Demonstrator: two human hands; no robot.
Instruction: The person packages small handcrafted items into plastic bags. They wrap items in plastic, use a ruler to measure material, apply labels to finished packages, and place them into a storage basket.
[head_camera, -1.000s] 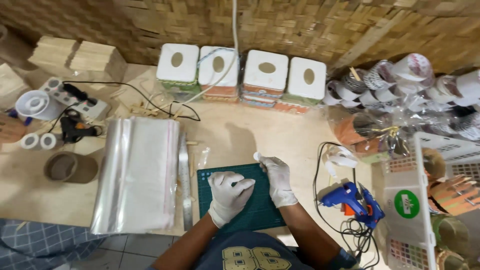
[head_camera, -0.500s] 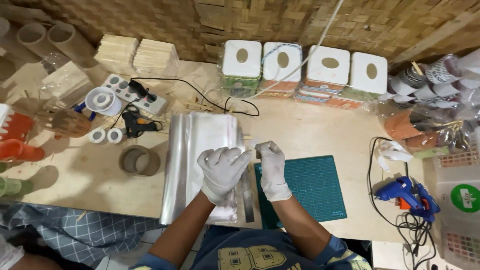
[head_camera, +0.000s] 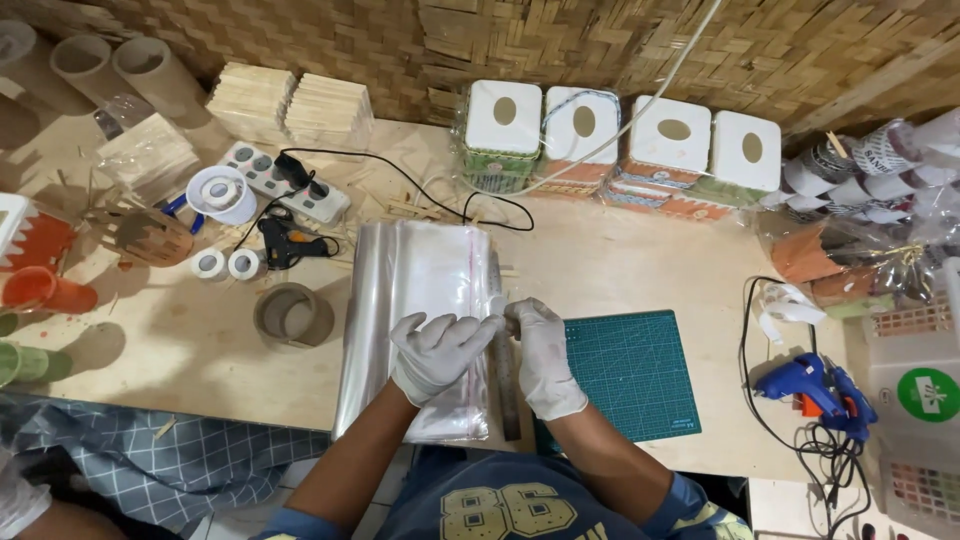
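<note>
Both my hands wear white gloves. My left hand lies on a stack of clear plastic bags on the wooden table, fingers curled over the right edge of the top sheet. My right hand rests beside it, thumb and fingers pinching the same edge near a small white piece. A metal ruler lies between the bags and a green cutting mat, partly under my right hand.
Several white-topped tissue boxes line the bamboo wall. A blue glue gun with cable sits right. A tape roll, power strip, black glue gun and stick bundles lie left. Cardboard tubes stand far left.
My hands moved left from the green cutting mat onto the plastic bag stack and took hold of its right edge. The camera view swung left as well.
</note>
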